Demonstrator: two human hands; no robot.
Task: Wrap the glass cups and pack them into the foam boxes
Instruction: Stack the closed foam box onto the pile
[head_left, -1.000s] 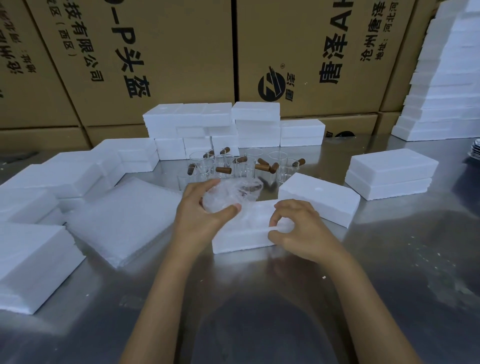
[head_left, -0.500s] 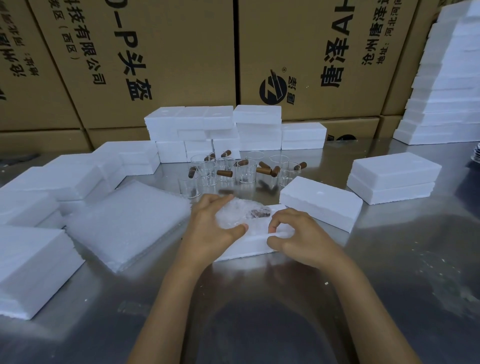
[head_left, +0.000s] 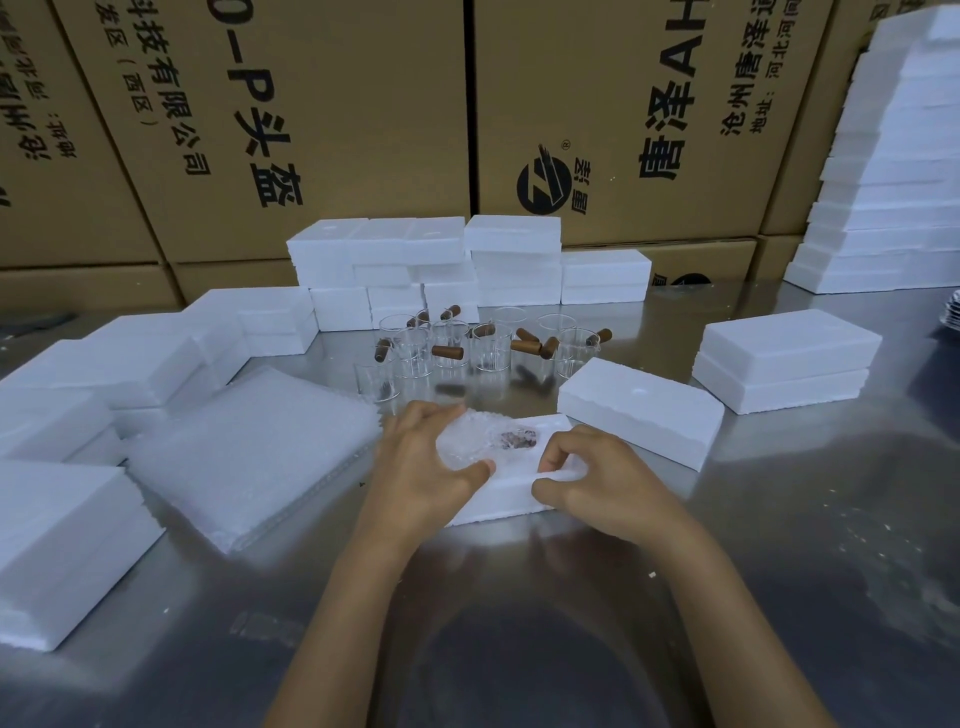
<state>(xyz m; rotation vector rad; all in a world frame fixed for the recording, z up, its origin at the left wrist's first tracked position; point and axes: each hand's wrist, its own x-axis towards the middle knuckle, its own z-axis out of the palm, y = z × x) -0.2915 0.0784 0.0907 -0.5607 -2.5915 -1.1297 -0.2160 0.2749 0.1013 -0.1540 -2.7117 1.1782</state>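
The cartons (head_left: 332, 130) behind the counter (head_left: 779, 545) carry black print: "-P头盔", "有限公司", "(西区)", "唐泽", "沧州", "河北" and a round striped logo. Both forearms reach forward from the bottom edge. The left hand (head_left: 421, 473) curls its fingers over a wrapped cup (head_left: 480, 444), thumb on top, pressing it into the open foam box (head_left: 511, 493) at the counter's middle. The right hand (head_left: 602, 480) pinches that box's near right edge. Bare cups (head_left: 488, 353) with brown handles stand just behind.
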